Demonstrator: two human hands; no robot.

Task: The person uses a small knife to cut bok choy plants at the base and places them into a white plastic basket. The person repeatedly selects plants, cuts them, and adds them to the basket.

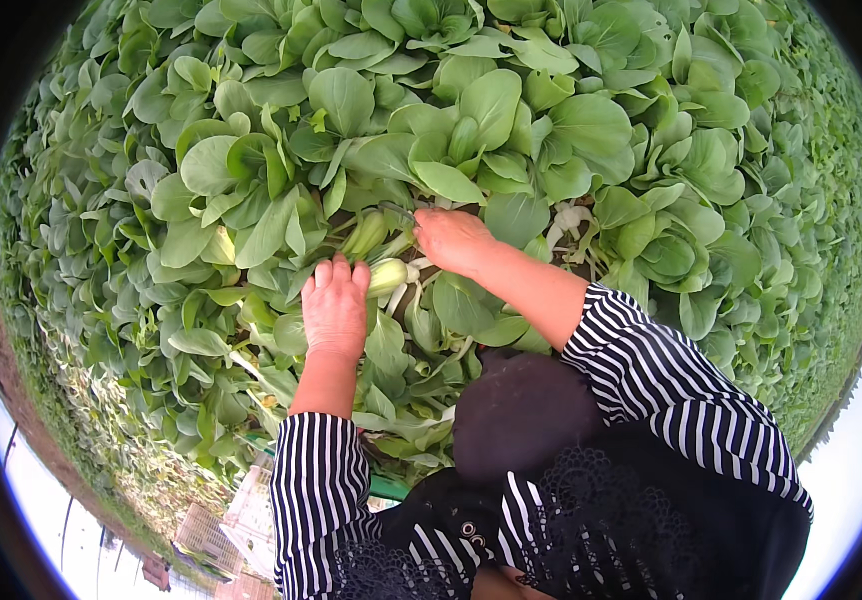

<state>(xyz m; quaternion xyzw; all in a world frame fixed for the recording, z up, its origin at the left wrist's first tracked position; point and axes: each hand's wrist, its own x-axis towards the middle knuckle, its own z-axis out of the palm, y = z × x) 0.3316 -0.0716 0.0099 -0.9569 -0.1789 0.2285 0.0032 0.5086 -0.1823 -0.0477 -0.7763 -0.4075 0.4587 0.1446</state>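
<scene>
My left hand [335, 304] is closed around a head of bok choy [388, 277], which lies on its side with its pale cut base pointing right. Its leaves are mostly hidden beneath my fingers. Just up and to the right, my right hand [452, 238] is curled low among the plants. A thin grey blade-like tool [399, 212] juts out at its fingertips, while the rest of it is hidden in the fist. Between the hands is another pale green bok choy stalk base [365, 234], partly covered by leaves.
Dense bok choy plants [588, 135] surround the hands ahead and to both sides. Trimmed white stubs [570, 222] show at the right. Loose leaves [408, 390] lie in front of my knees. Pale plastic crates [210, 536] stand behind at lower left.
</scene>
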